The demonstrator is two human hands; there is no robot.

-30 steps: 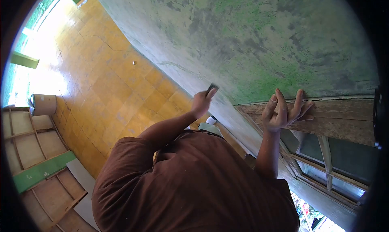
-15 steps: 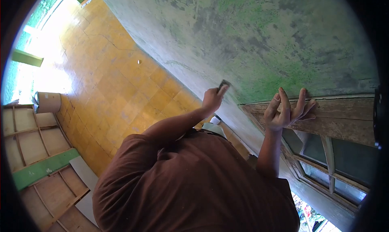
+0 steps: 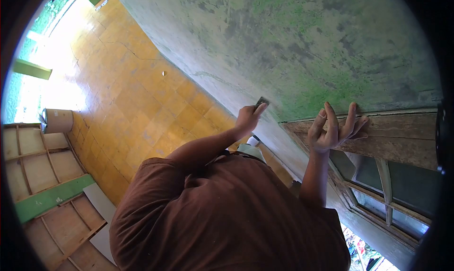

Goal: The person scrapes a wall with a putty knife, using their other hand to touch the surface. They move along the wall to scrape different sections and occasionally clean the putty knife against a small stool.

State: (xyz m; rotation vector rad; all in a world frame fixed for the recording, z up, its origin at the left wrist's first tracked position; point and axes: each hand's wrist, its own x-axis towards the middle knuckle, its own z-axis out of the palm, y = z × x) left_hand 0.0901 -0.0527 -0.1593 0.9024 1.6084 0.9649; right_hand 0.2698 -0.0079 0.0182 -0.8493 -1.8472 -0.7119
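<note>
My left hand (image 3: 247, 119) is closed round a small, dark, flat scraper-like piece (image 3: 261, 101), with the thumb stretched along it. That piece is at the surface of the wall (image 3: 302, 58), where patchy green paint and grey show; its exact kind is hard to make out. My right hand (image 3: 331, 131) has its fingers spread apart and holds nothing. Its fingertips rest by the top of the wooden window frame (image 3: 397, 138), just below the green patch of wall.
Yellow floor tiles (image 3: 142, 96) run along the wall's foot, with a small white bit (image 3: 164, 73) lying on them. A round brownish container (image 3: 57, 120) stands at the left beside a wooden panel with a green strip (image 3: 56, 195). Glass panes (image 3: 411, 186) sit in the window.
My left hand and the dark piece have shifted slightly down along the wall. My right hand stays in nearly the same place.
</note>
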